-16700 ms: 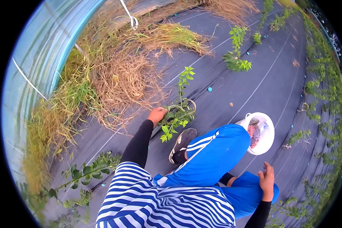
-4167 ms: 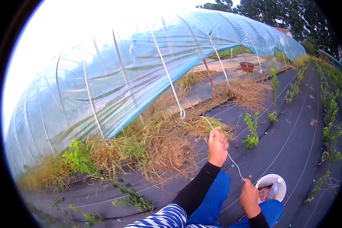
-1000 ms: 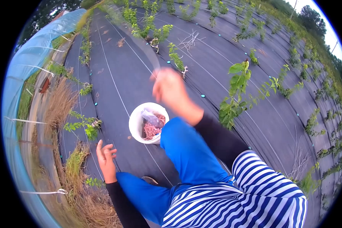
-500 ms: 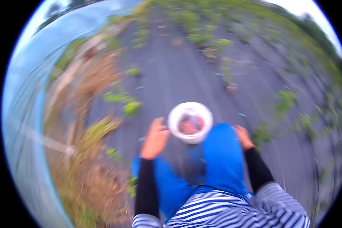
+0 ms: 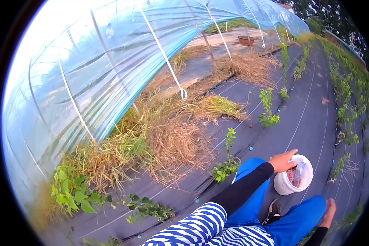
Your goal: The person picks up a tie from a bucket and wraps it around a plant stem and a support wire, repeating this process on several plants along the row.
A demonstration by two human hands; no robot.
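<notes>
A white bucket (image 5: 283, 185) stands on the dark ground sheet in front of my knees. Inside it are pink granules (image 5: 291, 175) and a clear plastic item (image 5: 300, 170), perhaps a cup or cut bottle. My left hand (image 5: 282, 162) is at the bucket's near left rim, fingers apart, one reaching over the opening; I see nothing held. Beside my right knee, my right hand (image 5: 328, 213) is open with its fingers stretched out and nothing visible in it. A small leafy plant (image 5: 226, 169) grows from the sheet left of my left knee.
Black ground sheet (image 5: 299, 119) runs ahead between rows of green plants (image 5: 268, 108). On the left are dry cut grass (image 5: 178, 149) and a blue plastic-film tunnel (image 5: 123, 74) with white straps (image 5: 162, 49). A brown tub (image 5: 246, 40) stands farther off.
My view has swung left, bringing more of the tunnel and cut grass into sight. My left hand has moved from beside the bucket to over its rim. The right hand stays by the knee.
</notes>
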